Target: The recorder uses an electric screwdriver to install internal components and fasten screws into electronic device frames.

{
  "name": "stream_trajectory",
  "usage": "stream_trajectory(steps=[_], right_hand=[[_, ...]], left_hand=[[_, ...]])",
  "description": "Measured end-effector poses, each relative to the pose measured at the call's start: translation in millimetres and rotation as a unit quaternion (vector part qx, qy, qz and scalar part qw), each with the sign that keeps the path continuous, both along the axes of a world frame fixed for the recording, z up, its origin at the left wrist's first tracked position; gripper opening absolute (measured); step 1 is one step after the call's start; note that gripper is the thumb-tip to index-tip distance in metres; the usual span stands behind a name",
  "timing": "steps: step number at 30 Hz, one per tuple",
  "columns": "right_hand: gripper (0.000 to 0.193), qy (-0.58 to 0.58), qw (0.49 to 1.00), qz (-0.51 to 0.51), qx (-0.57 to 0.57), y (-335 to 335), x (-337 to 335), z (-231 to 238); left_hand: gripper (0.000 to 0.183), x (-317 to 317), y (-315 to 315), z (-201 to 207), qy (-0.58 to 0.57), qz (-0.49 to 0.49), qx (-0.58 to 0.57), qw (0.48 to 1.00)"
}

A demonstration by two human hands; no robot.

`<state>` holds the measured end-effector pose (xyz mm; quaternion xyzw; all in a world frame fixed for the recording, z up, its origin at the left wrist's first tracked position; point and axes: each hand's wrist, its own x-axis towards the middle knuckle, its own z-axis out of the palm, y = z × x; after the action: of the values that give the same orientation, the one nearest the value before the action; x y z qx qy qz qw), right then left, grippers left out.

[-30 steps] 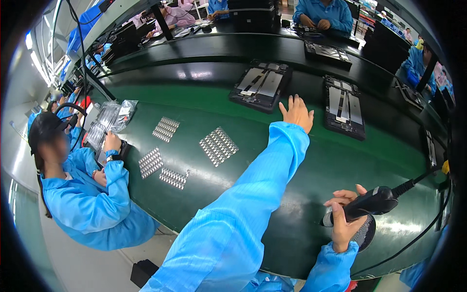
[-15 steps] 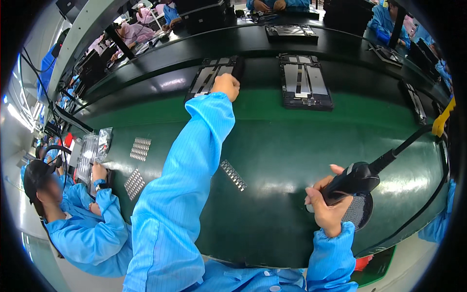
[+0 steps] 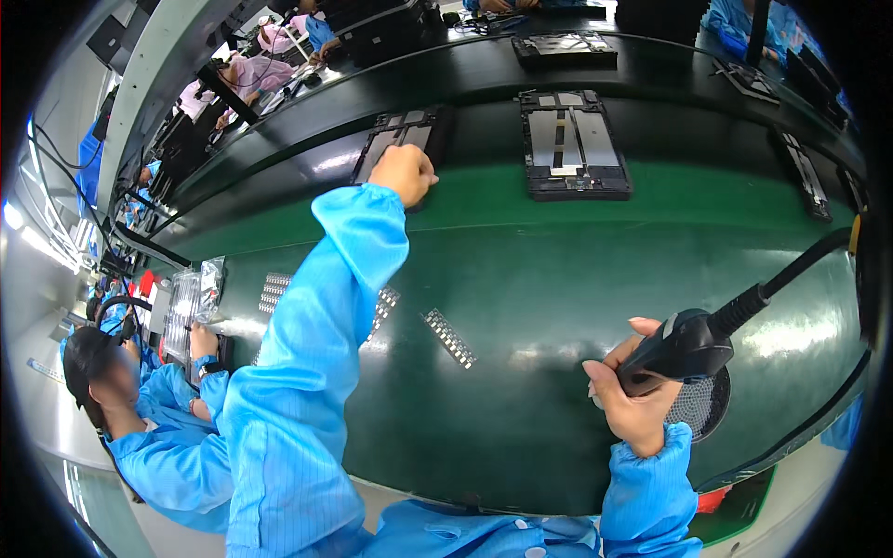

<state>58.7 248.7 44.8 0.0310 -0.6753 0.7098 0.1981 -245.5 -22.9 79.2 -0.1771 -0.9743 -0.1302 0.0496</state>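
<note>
My left hand (image 3: 403, 174) is closed, its fingers curled over the near right part of an opened tablet-like device (image 3: 395, 135) at the back left. The hand hides its own fingertips and whatever they hold. My right hand (image 3: 637, 409) is wrapped round a black electric screwdriver (image 3: 684, 344), its thick cable running up to the right. Beneath the screwdriver and partly behind my hand lies a round black-rimmed dish (image 3: 702, 409) with a grey dotted surface. A second opened device (image 3: 577, 149) with grey panels lies right of my left hand, apart from it.
A sheet strip of small pieces (image 3: 449, 338) lies mid-table; similar sheets (image 3: 273, 291) are by my left sleeve. A co-worker (image 3: 163, 400) sits at the left beside clear plastic packs (image 3: 181, 302). More devices (image 3: 565, 48) lie farther back and at the right (image 3: 802, 174).
The view has shifted a little. My left hand has moved left across the near part of the device, and another small sheet shows beside my sleeve. My right hand keeps hold of the screwdriver.
</note>
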Motion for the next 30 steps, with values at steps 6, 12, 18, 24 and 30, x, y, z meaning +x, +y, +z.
stream_trajectory(steps=[6, 12, 18, 24, 30], right_hand=[[0.058, -0.013, 1.000, -0.007, -0.021, 4, 1, 5], [0.057, -0.014, 1.000, -0.006, -0.006, 12, 0, 0], [0.057, -0.010, 1.000, -0.007, 0.001, 19, 3, 6], [0.058, 0.005, 1.000, 0.029, 0.001, 26, 0, -4], [0.056, -0.024, 0.999, 0.004, -0.038, 27, 3, 2]], left_hand=[[0.013, -23, -28, -6, 0.115, 0.121, 0.052, 0.985], [0.020, -32, -27, -32, 0.039, 0.108, 0.092, 0.989], [0.031, -52, -9, -49, 0.059, 0.081, 0.041, 0.994], [0.025, -57, -21, -46, 0.015, 0.090, 0.036, 0.995], [0.021, -39, -8, -34, 0.079, 0.095, 0.085, 0.989]])
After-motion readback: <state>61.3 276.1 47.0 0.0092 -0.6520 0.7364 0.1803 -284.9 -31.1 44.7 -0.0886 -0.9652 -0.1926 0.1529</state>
